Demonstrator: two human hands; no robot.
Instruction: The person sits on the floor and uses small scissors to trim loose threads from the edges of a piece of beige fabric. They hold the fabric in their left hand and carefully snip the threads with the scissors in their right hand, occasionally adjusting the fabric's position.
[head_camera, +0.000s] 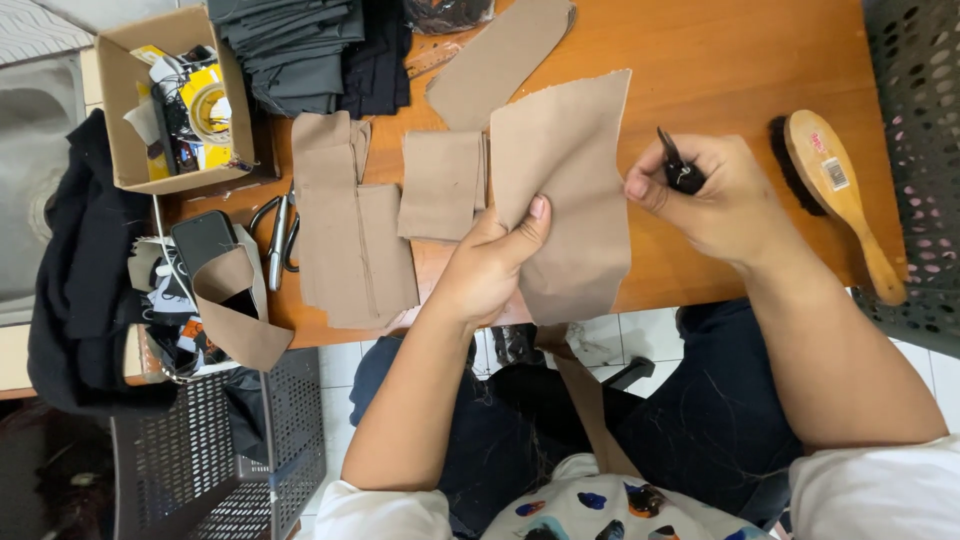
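Head view: left hand (490, 262) pinches the lower edge of a tan fabric piece (565, 190) lying on the wooden table (720, 70); right hand (715, 195) is closed around small black snips (680, 170) just beside the piece's right edge. Risk: a slack pinch lets the cloth shift, so the blades nick it
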